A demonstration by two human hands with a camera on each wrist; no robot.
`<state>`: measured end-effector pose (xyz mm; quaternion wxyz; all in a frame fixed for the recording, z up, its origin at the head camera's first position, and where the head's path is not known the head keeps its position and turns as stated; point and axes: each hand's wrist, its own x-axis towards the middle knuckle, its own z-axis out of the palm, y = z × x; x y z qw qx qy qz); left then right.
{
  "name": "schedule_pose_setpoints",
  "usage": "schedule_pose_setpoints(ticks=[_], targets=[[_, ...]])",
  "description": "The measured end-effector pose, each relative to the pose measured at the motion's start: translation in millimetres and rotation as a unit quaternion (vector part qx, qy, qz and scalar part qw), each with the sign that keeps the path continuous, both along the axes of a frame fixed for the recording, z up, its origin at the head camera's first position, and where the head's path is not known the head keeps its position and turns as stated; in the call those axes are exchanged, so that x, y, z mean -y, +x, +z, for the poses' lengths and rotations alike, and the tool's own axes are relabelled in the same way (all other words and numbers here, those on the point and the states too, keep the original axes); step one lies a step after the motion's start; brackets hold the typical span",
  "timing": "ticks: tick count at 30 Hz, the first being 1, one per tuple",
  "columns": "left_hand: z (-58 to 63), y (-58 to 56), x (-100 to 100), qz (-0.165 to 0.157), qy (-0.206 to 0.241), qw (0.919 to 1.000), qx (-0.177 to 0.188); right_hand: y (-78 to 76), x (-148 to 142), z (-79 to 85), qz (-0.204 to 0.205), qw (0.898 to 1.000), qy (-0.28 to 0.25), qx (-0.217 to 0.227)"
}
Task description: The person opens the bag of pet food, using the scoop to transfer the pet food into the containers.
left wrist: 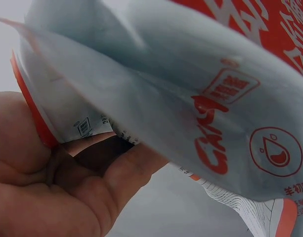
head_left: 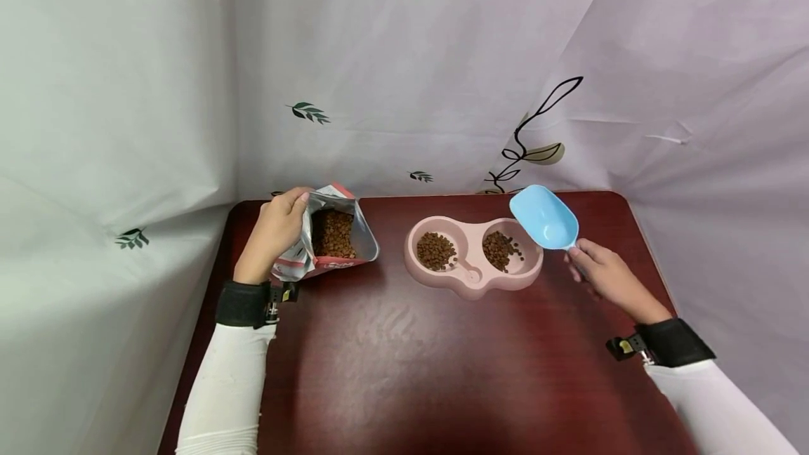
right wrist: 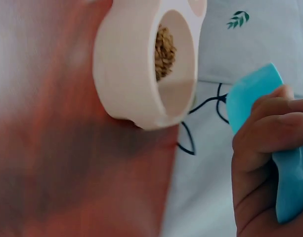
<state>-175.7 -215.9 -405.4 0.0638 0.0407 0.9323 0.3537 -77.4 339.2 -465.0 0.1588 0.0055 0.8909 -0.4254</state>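
My left hand [head_left: 276, 228] grips the edge of an open pet food bag [head_left: 369, 236], red and white outside and silver inside, with brown kibble [head_left: 335, 234] showing in its mouth. In the left wrist view the bag [left wrist: 156, 106] fills most of the picture, the thumb and fingers at its edge. My right hand [head_left: 607, 274] holds a light blue scoop [head_left: 545, 218] by its handle; the scoop's bowl looks empty, above the right side of a pink double pet bowl [head_left: 468, 286]. Brown kibble lies in both of the bowl's compartments. The right wrist view shows fingers wrapped round the scoop handle [right wrist: 291, 190].
The dark red table [head_left: 404, 364] bears the bag and the double bowl. Behind it and at both sides hangs a pale cloth [head_left: 404, 76] printed with leaves, close to the table's back edge.
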Motion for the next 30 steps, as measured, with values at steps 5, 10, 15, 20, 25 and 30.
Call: schedule_pose_setpoints(ticks=[5, 10, 15, 20, 25, 30], targets=[[-1.5, -0.1, -1, -0.003, -0.002, 1.0, -0.004, 18.1, 2, -26.2, -0.053, 0.99, -0.128, -0.008], [-2.7, 1.0, -1, -0.001, -0.002, 1.0, -0.006, 31.4, 10, -49.5, -0.108, 0.966, -0.232, -0.022], [-2.5, 1.8, -1, 0.001, -0.001, 0.9999, -0.01, 38.3, 19, -68.7, -0.191, 0.924, -0.33, -0.014], [-3.2, 2.0, -1, -0.002, -0.001, 0.9999, -0.014, 40.2, 25, -83.4, -0.254, 0.897, -0.361, 0.02], [-3.8, 2.2, -2, -0.003, -0.002, 0.9999, -0.015, 38.4, 29, -89.2, -0.269, 0.893, -0.359, 0.043], [-3.0, 2.4, -2, -0.003, -0.001, 0.9999, -0.01, 34.5, 29, -92.4, -0.285, 0.881, -0.373, 0.058]])
